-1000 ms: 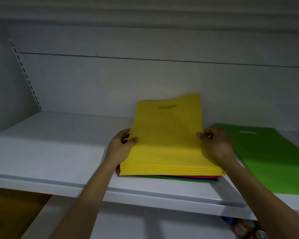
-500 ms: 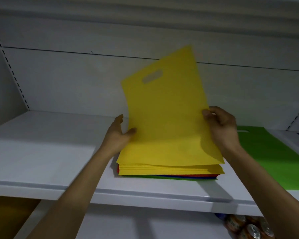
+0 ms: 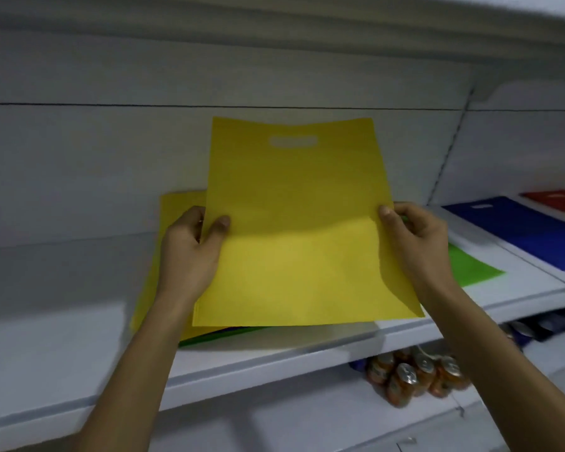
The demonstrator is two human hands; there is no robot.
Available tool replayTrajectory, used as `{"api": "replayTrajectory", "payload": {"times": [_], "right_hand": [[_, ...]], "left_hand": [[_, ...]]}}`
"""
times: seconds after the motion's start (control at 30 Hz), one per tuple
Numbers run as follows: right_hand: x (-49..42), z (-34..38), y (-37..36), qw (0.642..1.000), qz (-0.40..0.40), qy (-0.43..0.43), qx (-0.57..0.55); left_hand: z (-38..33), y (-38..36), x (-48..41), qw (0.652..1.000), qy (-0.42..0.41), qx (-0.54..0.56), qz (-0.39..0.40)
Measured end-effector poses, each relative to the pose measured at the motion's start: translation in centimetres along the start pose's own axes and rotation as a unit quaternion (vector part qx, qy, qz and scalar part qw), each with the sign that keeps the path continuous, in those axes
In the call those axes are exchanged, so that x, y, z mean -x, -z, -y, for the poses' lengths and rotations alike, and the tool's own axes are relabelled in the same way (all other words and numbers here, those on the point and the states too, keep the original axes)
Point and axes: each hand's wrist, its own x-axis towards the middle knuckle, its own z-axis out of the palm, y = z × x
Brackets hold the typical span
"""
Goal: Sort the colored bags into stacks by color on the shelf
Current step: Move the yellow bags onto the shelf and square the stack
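I hold a yellow bag [image 3: 294, 223] up in front of me, its cut-out handle at the top. My left hand [image 3: 190, 252] pinches its left edge and my right hand [image 3: 415, 243] pinches its right edge. Behind and below it lies the mixed stack [image 3: 177, 203] on the white shelf [image 3: 62, 327], yellow on top with green and blue edges showing at the bottom. To the right lie a green bag [image 3: 470, 265], a blue bag [image 3: 522, 233] and a red bag [image 3: 558, 200], each flat on the shelf.
The shelf's back wall stands close behind the bags. On the lower shelf at the right sit several orange drink cans [image 3: 411, 376]. A slotted upright [image 3: 450, 141] divides the shelf bays at the right.
The yellow bag has come fully off the stack and now hangs between both hands. My view has swung to the right, bringing the blue and red bags into sight.
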Motion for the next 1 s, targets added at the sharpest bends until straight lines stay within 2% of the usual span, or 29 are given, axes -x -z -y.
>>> {"api": "replayTrajectory", "payload": {"times": [0.23,0.47,0.57,0.63,0.83,1.0], "right_hand": [[1.2,-2.0,11.3,0.995,-0.093,-0.019,0.019],[2.4,-4.8,26.6,0.981,-0.186,-0.049,0.03],[3.2,-6.3,34.7,0.973,-0.199,-0.112,-0.016],[3.9,-7.7,40.0,0.969,-0.207,-0.134,-0.001],[4.7,-11.0,53.8,0.957,-0.246,-0.14,0.061],[4.5,-13.3,62.2,0.947,-0.266,-0.164,0.077]], "left_hand": [[-3.6,-10.2,2.4,0.994,-0.055,0.036,0.082],[-9.7,-24.7,7.1,0.981,-0.071,0.086,0.159],[-13.3,-31.8,10.3,0.975,-0.076,0.107,0.178],[-15.4,-36.6,12.9,0.972,-0.079,0.111,0.191],[-20.6,-49.2,20.0,0.962,-0.058,0.12,0.238],[-23.5,-57.6,23.6,0.951,-0.047,0.139,0.271]]}}
